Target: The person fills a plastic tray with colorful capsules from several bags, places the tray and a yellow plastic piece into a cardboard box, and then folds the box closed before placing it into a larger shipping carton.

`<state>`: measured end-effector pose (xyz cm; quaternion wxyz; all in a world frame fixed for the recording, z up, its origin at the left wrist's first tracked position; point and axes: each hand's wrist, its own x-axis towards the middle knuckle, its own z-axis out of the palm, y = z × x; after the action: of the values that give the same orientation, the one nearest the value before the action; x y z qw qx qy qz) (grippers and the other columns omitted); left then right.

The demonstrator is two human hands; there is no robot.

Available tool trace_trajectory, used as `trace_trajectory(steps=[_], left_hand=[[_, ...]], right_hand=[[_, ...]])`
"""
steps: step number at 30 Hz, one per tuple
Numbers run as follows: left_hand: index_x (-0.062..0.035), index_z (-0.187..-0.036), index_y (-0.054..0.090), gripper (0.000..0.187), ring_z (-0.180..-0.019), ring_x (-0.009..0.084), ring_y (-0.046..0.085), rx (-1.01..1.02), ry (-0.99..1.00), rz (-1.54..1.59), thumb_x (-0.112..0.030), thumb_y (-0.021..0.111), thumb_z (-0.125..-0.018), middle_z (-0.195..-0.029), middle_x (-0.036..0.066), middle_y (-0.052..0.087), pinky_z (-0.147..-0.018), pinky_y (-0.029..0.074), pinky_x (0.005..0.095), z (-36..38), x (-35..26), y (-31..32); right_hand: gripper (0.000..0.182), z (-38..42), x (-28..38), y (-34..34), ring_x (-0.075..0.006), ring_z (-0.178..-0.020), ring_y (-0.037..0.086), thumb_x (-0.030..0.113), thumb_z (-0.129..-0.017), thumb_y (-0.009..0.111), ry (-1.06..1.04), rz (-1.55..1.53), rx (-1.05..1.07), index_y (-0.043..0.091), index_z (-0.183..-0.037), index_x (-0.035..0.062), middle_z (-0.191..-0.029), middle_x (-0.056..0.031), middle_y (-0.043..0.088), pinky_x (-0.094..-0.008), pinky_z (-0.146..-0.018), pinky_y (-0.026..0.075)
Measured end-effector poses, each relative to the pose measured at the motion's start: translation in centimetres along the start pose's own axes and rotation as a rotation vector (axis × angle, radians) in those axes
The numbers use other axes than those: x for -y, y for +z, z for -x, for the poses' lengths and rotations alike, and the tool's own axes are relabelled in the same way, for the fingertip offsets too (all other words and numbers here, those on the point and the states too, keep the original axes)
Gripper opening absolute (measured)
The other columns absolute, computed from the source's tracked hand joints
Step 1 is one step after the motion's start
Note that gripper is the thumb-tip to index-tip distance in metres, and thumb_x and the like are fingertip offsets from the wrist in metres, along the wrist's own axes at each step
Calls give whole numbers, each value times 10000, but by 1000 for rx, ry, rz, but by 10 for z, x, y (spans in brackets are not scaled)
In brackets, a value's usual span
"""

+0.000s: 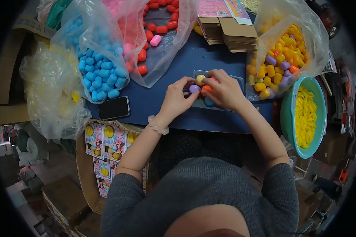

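Observation:
Both hands meet over a clear plastic tray (235, 81) on the blue table. My left hand (177, 98), with a pale bead bracelet (157, 125) at its wrist, has thumb and fingers closed around a purple capsule (194, 89). Curled over an orange capsule (206, 91) is my right hand (225, 91), its fingers partly hiding a red one. A pale yellow capsule (200, 80) sits between the hands at the far side. Below them, a blue capsule (209, 102) shows in the tray.
Plastic bags hold blue capsules (103, 75), red capsules (161, 29) and yellow-orange capsules (290, 51). A phone (114, 108) lies at the left. Flat cardboard boxes (237, 33) are stacked behind. A teal basin (289, 118) holds yellow discs; a carton (87, 170) holds printed packs.

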<state>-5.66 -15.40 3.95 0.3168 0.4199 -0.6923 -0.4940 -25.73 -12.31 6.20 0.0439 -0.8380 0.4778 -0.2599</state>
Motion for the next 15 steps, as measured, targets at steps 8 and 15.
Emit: trace_trajectory(steps=[8,15], left_hand=[[37,-999,675,267,-806,281,718,-8,33,-5,-182,712,-851,-875,179,714,-751,577,347,-4,9,-5],[22,-898,695,367,-733,303,703,-13,30,-282,-333,748,-822,-789,186,701,-688,548,368,-3,7,-25]], right_hand=[[127,42,3,-12,-289,-754,668,118,-889,640,650,-90,-162,623,-946,5,-863,-149,662,-354,-671,526],[178,47,9,6,-278,-782,700,164,-929,629,690,-182,-151,580,-945,-7,-860,-149,685,-337,-689,532]])
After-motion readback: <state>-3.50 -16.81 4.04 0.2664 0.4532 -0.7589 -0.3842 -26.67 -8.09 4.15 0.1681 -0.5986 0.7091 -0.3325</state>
